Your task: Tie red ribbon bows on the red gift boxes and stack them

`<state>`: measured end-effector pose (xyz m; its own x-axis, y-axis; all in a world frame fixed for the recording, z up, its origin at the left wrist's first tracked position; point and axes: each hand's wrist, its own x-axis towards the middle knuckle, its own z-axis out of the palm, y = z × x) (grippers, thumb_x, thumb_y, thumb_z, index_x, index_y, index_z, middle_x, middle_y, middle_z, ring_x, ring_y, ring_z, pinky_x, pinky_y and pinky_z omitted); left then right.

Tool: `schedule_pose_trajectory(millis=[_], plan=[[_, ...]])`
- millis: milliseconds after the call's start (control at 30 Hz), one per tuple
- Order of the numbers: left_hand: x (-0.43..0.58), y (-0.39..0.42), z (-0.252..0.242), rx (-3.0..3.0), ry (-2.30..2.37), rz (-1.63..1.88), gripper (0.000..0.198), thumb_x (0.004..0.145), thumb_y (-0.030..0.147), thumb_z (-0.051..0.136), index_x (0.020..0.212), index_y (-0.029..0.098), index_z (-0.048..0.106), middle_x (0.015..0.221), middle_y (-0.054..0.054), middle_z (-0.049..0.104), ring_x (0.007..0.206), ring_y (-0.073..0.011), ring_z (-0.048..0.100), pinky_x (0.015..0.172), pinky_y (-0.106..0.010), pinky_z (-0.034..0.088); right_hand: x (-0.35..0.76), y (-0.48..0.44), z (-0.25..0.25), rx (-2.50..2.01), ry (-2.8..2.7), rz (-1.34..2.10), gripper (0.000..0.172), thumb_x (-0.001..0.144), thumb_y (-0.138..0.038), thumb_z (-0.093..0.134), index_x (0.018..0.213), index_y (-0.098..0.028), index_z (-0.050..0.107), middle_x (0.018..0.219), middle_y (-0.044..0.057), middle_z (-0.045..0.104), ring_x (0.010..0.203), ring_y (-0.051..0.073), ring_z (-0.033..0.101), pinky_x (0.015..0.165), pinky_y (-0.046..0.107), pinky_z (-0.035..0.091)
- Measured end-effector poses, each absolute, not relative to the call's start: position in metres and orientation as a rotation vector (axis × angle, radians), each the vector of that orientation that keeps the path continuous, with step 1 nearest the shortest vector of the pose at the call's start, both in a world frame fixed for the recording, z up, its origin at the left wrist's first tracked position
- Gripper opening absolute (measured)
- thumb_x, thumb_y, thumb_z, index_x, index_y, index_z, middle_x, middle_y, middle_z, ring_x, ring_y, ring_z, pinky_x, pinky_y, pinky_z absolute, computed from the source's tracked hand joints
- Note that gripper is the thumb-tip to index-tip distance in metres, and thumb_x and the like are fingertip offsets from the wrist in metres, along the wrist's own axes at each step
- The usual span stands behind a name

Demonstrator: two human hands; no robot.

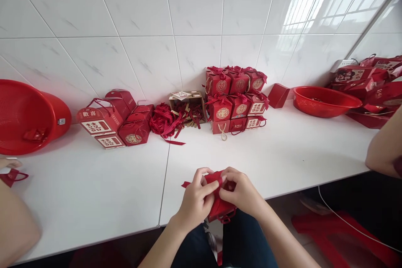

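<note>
Red card makes up the small box [219,210] at the near edge of the surface [125,192], just above the person's knees; whether it sits on the edge or on the lap I can't tell from where I stand. Keeping it that close probably lets both wrists bend in over its top. Both hands meet there: the right hand [241,188] has thumb and fingertips closed on a dark red ribbon [220,181], while the left hand [195,197] curls over the other side. Its own fingers hide whether it pinches the ribbon too or only braces the box.

Beyond, against the wall, an open carton [202,111] of ribbon pieces stands beside a loose ribbon tangle [162,118], likely put within easy reach. Just right of the carton, ribboned boxes [235,100] are stacked in three tiers, squared up, I'd guess, to save room. More boxes [116,121] cluster to the left, near a tipped red tub [59,109] whose mouth faces away from them. Far right are a shallow red basin [326,102] and a looser heap of boxes [373,88]. Co-workers' arms show at both sides.
</note>
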<state>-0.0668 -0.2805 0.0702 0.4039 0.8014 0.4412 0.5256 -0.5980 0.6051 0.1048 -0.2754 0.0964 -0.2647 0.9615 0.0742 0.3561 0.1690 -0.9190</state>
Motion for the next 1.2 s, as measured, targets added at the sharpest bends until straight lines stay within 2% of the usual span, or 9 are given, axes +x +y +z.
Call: schedule_pose_trajectory(millis=[167,433,567,700,800,867,1000,1100,1200], plan=[[-0.074,-0.272,0.074,2.296,1.015,0.957,0.032,0.086,0.006,0.045,0.099,0.024,0.068,0.114,-0.008,0.05,0.066,-0.0098,0.053,0.063,-0.028,0.049,0.11,-0.266,0.103,-1.254,-1.904,1.072,0.013,0.063,-0.011,0.056,0.057,-0.018,0.047,0.072,-0.002,0.05,0.059,0.01,0.044,0.052,0.022,0.035],[-0.072,-0.271,0.082,2.228,1.039,0.994,0.023,0.088,0.013,0.048,0.086,0.021,0.069,0.107,-0.009,0.056,0.073,-0.0134,0.058,0.068,-0.03,0.052,0.114,-0.262,0.11,-1.214,-2.036,1.052,0.011,0.064,-0.01,0.057,0.058,-0.019,0.054,0.075,-0.002,0.052,0.063,0.012,0.05,0.057,0.023,0.04],[-0.078,-0.276,0.08,2.176,1.094,1.033,0.019,0.089,0.019,0.05,0.088,0.022,0.068,0.106,-0.009,0.058,0.085,-0.0176,0.059,0.074,-0.031,0.053,0.122,-0.265,0.109,-1.231,-2.039,1.026,0.009,0.069,-0.012,0.056,0.063,-0.02,0.058,0.08,-0.001,0.056,0.066,0.013,0.053,0.062,0.025,0.043],[-0.096,-0.281,0.081,2.112,1.319,0.98,0.015,0.086,0.021,0.051,0.086,0.022,0.066,0.112,-0.01,0.057,0.088,-0.0202,0.06,0.069,-0.031,0.053,0.14,-0.268,0.104,-1.332,-2.008,0.936,0.01,0.069,-0.013,0.054,0.062,-0.02,0.055,0.08,0.0,0.055,0.063,0.012,0.049,0.061,0.027,0.041],[-0.102,-0.281,0.087,2.062,1.352,0.945,0.011,0.082,0.02,0.052,0.078,0.022,0.062,0.127,-0.01,0.054,0.115,-0.0282,0.052,0.091,-0.042,0.049,0.145,-0.269,0.1,-1.36,-2.011,0.88,0.01,0.07,-0.014,0.053,0.062,-0.02,0.053,0.08,0.0,0.054,0.065,0.014,0.049,0.065,0.03,0.042],[-0.099,-0.28,0.092,1.956,1.192,0.932,0.012,0.082,0.018,0.05,0.076,0.022,0.059,0.137,-0.01,0.049,0.129,-0.0301,0.042,0.103,-0.048,0.04,0.144,-0.268,0.097,-1.36,-2.01,0.838,0.011,0.072,-0.014,0.052,0.064,-0.021,0.051,0.082,0.001,0.055,0.071,0.016,0.051,0.069,0.032,0.044],[-0.089,-0.27,0.098,1.792,0.975,0.856,0.014,0.087,0.023,0.048,0.078,0.021,0.058,0.143,-0.011,0.046,0.134,-0.0299,0.039,0.102,-0.048,0.041,0.14,-0.268,0.094,-1.366,-1.991,0.751,0.01,0.075,-0.014,0.051,0.068,-0.021,0.052,0.097,0.006,0.058,0.094,0.022,0.054,0.084,0.039,0.044],[-0.089,-0.258,0.095,1.941,1.076,0.86,0.019,0.091,0.028,0.046,0.078,0.022,0.059,0.138,-0.009,0.051,0.132,-0.0267,0.039,0.105,-0.047,0.036,0.141,-0.271,0.093,-1.393,-1.974,0.69,0.01,0.075,-0.015,0.053,0.067,-0.021,0.052,0.109,0.008,0.057,0.108,0.027,0.05,0.092,0.047,0.04],[-0.094,-0.246,0.086,2.212,1.294,0.818,0.021,0.091,0.032,0.046,0.076,0.023,0.059,0.135,-0.006,0.055,0.131,-0.029,0.035,0.105,-0.051,0.03,0.143,-0.275,0.092,-1.418,-1.977,0.569,0.013,0.071,-0.013,0.056,0.063,-0.021,0.051,0.116,0.007,0.056,0.113,0.03,0.047,0.092,0.049,0.039]])
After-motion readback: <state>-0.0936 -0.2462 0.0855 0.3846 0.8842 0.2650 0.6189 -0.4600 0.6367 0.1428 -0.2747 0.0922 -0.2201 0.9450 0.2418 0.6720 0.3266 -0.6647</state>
